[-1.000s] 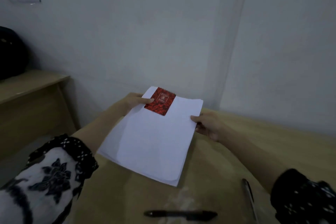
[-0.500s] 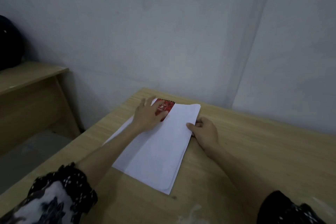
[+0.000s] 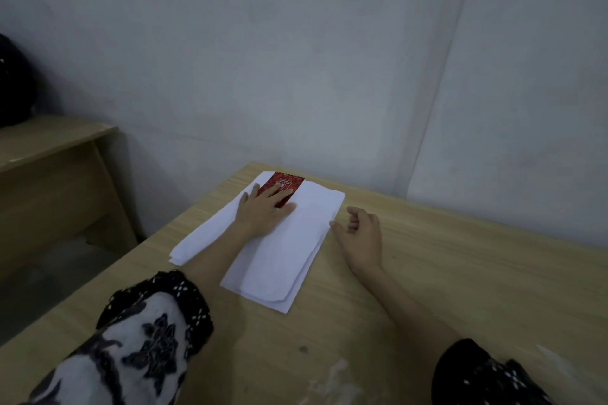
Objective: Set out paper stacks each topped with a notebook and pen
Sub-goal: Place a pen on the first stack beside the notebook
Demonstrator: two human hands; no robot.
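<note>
A stack of white paper [image 3: 283, 256] lies flat near the far left corner of the wooden table [image 3: 444, 289]. A small red notebook [image 3: 291, 182] rests on the stack's far end. My left hand [image 3: 266, 207] lies flat on the paper, fingers spread, with its fingertips pressing on the notebook. My right hand [image 3: 362, 237] rests on the table just right of the stack, fingers loosely curled, thumb tip near the paper's edge, holding nothing. No pen is in view.
A grey wall rises right behind the table's far edge. A second wooden desk [image 3: 49, 148] stands to the left with a dark bag [image 3: 13, 82] on it. A gap of floor separates the two desks.
The stack went from held in the air to lying on the table. My left hand now presses flat on the notebook. My right hand has let go of the paper's right edge. The pens have left the view.
</note>
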